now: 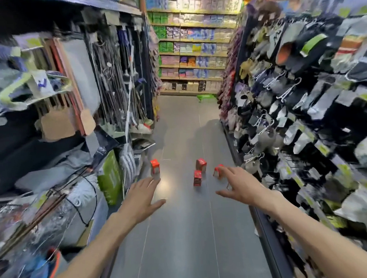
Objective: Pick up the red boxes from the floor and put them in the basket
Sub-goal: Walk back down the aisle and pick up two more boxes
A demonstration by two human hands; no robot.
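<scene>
Four red boxes stand on the grey floor [183,234] in the lower middle of the frame: the leftmost red box [155,166], the far red box [201,164], the near red box [197,177] and the rightmost red box [217,170]; the left hand [142,196] and right hand [238,183] reach forward, fingers spread, holding nothing; the boxes look like small, light, stiff cartons, best pinched across opposite sides; no basket can be made out for certain.

Rightmost red box [217,170] partly hidden behind right hand [241,185] fingertips, box labels too small to read, shelf goods [316,93] beside the boxes smeared by blur, forearms cut off at bottom edge
</scene>
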